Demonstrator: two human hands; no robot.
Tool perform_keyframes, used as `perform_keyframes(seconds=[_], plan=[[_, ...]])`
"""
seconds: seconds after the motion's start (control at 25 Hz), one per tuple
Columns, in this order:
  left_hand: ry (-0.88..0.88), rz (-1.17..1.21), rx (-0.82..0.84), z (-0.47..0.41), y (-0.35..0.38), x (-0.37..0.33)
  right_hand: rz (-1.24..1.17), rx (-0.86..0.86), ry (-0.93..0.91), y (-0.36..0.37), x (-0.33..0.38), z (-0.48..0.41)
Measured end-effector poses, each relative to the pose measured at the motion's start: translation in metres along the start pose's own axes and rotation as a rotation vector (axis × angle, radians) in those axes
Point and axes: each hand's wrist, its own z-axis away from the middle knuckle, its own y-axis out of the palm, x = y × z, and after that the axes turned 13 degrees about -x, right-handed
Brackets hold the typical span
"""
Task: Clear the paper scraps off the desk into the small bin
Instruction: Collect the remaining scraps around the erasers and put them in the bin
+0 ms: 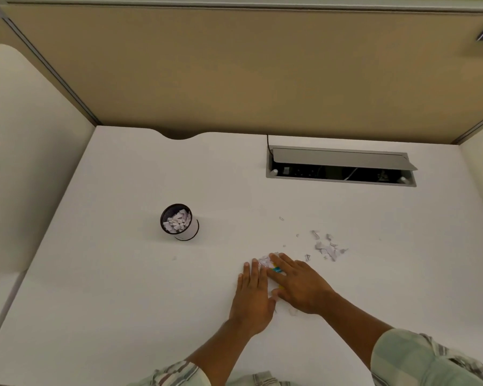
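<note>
A small black mesh bin [192,232] stands on the white desk [123,274], left of centre, with white paper scraps [177,221] inside. My left hand [253,296] and my right hand [300,288] lie flat side by side on the desk, fingers together, with a small heap of white and coloured scraps [267,261] pressed between them at the fingertips. A yellow and teal piece [276,270] shows between the hands. More loose scraps [328,249] lie scattered to the right of my right hand. Whether either hand grips anything is unclear.
An open cable hatch [340,167] with a raised grey lid sits in the desk at the back right. Tan partition walls [234,79] enclose the desk at the back and sides. A single tiny scrap [174,258] lies below the bin.
</note>
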Motion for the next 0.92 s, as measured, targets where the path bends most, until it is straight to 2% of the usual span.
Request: perform_keyframes(seconds=[0.08, 0.2, 0.32, 0.44, 0.56, 0.68, 0.76, 0.92], plan=[[-0.016, 0.078, -0.086, 0.000, -0.007, 0.006, -0.012, -0.069, 0.035, -0.010, -0.003, 0.002], [-0.087, 0.182, -0.310, -0.004, -0.026, 0.027, -0.017, -0.150, 0.100, -0.027, -0.018, -0.004], [-0.250, 0.168, -0.458, -0.010, -0.042, 0.065, -0.024, -0.164, 0.169, -0.043, -0.035, -0.026], [-0.480, 0.130, -0.367, -0.018, -0.052, 0.103, 0.003, -0.102, 0.201, -0.055, -0.050, -0.058], [-0.557, 0.080, -0.251, -0.026, -0.056, 0.123, 0.042, 0.007, 0.182, -0.060, -0.060, -0.084], [-0.563, 0.098, -0.163, -0.028, -0.054, 0.121, 0.056, 0.064, 0.148, -0.055, -0.061, -0.090], [-0.532, 0.110, -0.161, -0.022, -0.046, 0.110, 0.051, 0.043, 0.137, -0.045, -0.057, -0.080], [-0.375, 0.112, -0.136, -0.006, -0.022, 0.066, -0.001, -0.023, 0.115, -0.018, -0.042, -0.037]])
